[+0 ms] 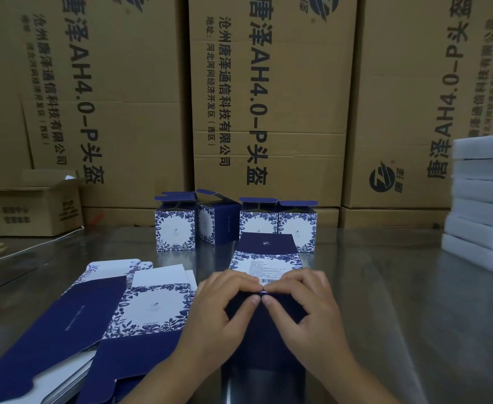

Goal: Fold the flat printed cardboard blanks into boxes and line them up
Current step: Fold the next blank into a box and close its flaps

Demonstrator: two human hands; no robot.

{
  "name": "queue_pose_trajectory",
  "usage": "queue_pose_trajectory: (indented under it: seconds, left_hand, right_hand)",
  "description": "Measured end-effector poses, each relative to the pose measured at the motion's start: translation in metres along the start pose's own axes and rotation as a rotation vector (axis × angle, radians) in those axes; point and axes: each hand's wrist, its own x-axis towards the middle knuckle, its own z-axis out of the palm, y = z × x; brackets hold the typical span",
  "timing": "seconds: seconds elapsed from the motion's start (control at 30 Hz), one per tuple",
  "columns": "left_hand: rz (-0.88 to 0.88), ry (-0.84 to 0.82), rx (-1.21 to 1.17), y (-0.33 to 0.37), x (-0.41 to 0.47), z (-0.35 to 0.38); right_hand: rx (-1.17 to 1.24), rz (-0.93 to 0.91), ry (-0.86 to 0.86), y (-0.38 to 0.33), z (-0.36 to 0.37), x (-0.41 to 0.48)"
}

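Curled fingers of left hand (219, 306) and right hand (305, 301) hooked over top edge of half-folded box (256, 265), thumbs pinching its dark near side, box on table (399, 287) just beside flat blanks (93, 316), lower part dim, label print unreadable

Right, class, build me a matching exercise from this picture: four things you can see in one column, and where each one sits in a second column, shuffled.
Things
1. folded boxes
2. flat blanks
3. white packs
4. half-folded box

Places
A. stacked at the far right edge
B. gripped by the left hand and right hand, near centre
C. standing in a row at the back centre
D. piled flat, near left

Pairs: 1-C, 2-D, 3-A, 4-B
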Motion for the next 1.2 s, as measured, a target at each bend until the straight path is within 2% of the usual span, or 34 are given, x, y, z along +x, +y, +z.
queue_pose_trajectory:
  seconds: [0.13,0.33,0.57,1.2]
  left_hand:
    - [-0.051,0.012,-0.116,-0.0005,0.0025,-0.0039]
    - [-0.121,0.016,-0.106,-0.0024,-0.0005,-0.0023]
    - [-0.027,0.014,-0.044,-0.0026,0.0014,-0.0015]
    - [-0.022,0.023,-0.028,-0.0055,0.0024,-0.0042]
  right_hand:
    - [-0.029,-0.025,0.016,0.0005,0.001,-0.0003]
    - [-0.043,-0.078,0.04,0.002,0.0028,-0.0015]
    - [-0.05,-0.077,0.038,0.0033,0.0044,-0.0008]
    - [-0.031,-0.069,0.028,0.0027,0.0028,0.0017]
